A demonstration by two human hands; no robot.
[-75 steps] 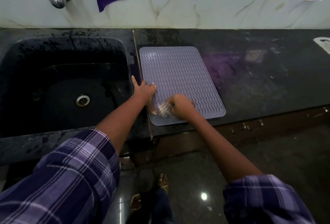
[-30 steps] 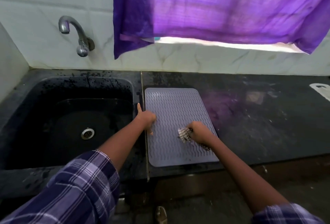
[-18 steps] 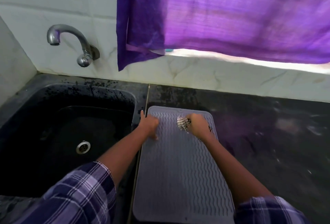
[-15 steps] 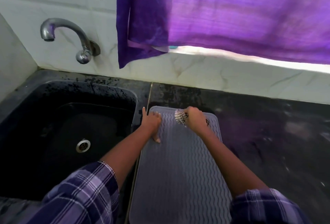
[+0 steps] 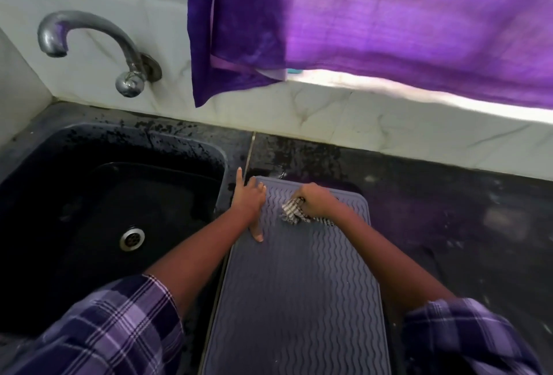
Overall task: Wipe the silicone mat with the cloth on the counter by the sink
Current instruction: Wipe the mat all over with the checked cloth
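Note:
A grey silicone mat [image 5: 299, 291] with a wavy ribbed surface lies on the dark counter [image 5: 443, 225], just right of the sink. My right hand [image 5: 317, 199] is closed on a bunched checked cloth [image 5: 292, 210] and presses it on the mat near its far edge. My left hand [image 5: 250, 199] lies flat with spread fingers on the mat's far left corner, its thumb down on the ribs and its index finger over the counter seam.
A black sink [image 5: 98, 216] with a metal drain [image 5: 132, 238] is on the left, under a wall tap [image 5: 119, 48]. A purple curtain [image 5: 374, 21] hangs over the tiled back wall. Dark counter stretches to the right of the mat.
My right hand has carried the cloth from the mat's near edge up to its far edge. The left hand slid along the left side to the far corner. The view has closed in.

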